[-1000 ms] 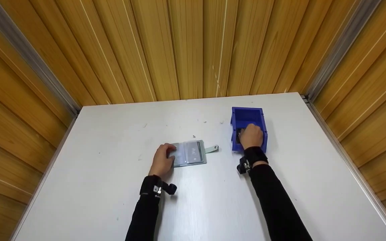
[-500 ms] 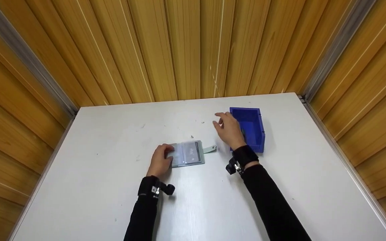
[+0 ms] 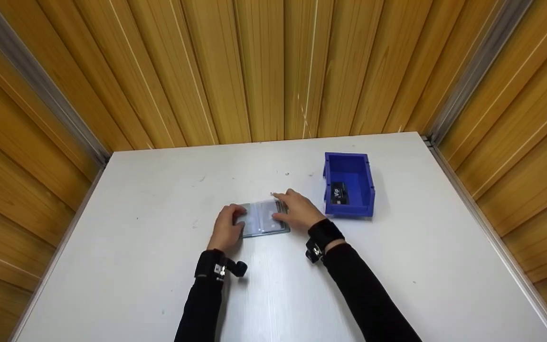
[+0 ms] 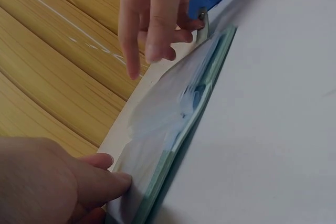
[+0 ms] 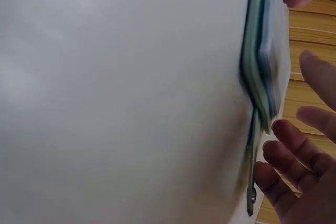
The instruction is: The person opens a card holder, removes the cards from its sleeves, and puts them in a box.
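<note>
A pale green card holder [image 3: 250, 228] lies spread on the white table, with clear plastic sleeves [image 4: 163, 98] inside. My left hand [image 3: 227, 228] holds its left side, thumb and fingers bent onto the sleeves. Over the right half hovers my right hand [image 3: 298, 210], fingers spread and nothing between them. In the left wrist view that hand hangs above the sleeves, apart from them. The holder's snap strap [image 5: 251, 192] sticks out at the right end; in the head view my right hand hides it.
A blue plastic bin [image 3: 370, 202] stands to the right of the card holder. Inside it, at the near left, lies a black card [image 3: 338, 193] with "Vip" lettering. Wood-patterned walls [image 3: 264, 71] rise behind and beside the white table [image 3: 159, 190].
My right hand has come out of the blue bin and moved left to above the card holder, bringing the black card into sight. The left hand has stayed on the holder.
</note>
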`<state>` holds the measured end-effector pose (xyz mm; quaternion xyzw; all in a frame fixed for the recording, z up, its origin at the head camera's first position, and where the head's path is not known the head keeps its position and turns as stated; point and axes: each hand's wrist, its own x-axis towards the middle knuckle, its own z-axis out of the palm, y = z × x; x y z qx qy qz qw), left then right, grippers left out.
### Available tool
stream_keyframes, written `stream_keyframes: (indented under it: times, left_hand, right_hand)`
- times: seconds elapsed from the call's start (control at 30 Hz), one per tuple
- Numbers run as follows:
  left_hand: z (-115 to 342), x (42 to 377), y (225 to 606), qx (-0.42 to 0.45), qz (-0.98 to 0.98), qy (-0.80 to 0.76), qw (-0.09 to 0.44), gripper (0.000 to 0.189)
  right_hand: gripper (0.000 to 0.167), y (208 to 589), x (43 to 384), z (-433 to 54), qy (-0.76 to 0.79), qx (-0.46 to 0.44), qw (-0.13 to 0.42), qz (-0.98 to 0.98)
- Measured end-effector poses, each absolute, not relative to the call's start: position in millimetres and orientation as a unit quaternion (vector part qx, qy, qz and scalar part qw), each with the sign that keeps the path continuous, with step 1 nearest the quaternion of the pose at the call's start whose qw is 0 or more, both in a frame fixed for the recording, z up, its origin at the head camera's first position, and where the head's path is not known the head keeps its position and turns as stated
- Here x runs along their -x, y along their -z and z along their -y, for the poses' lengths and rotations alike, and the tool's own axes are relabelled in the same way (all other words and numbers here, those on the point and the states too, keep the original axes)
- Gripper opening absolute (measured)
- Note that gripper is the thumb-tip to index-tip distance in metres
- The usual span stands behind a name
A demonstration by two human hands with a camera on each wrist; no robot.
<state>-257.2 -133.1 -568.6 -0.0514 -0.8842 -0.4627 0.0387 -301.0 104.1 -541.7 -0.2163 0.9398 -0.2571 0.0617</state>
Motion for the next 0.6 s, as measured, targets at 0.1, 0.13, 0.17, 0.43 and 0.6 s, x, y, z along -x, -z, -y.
stream_keyframes:
  times: [0.1,0.13,0.17,0.43,0.6]
  left_hand:
    - [132.8,258.0,568.2,0.050,0.886,0.459,0.039,0.029]
    - [132.8,258.3,568.3,0.051,0.886,0.460,0.039,0.029]
    - [132.8,258.5,568.3,0.051,0.885,0.461,0.040,0.030]
    - [132.7,257.8,568.0,0.057,0.882,0.466,0.043,0.030]
    - [132.4,256.6,567.3,0.059,0.881,0.467,0.045,0.030]
  right_hand:
    - [0.071,547.9,297.2,-103.5,0.240,0.216,0.060,-0.945]
    - [0.071,549.2,296.2,-103.7,0.236,0.217,0.058,-0.945]
    - [0.071,550.0,295.3,-103.9,0.235,0.218,0.055,-0.946]
    - [0.057,548.1,293.8,-103.2,0.243,0.235,0.037,-0.940]
    - [0.043,547.6,296.2,-99.3,0.285,0.234,0.016,-0.929]
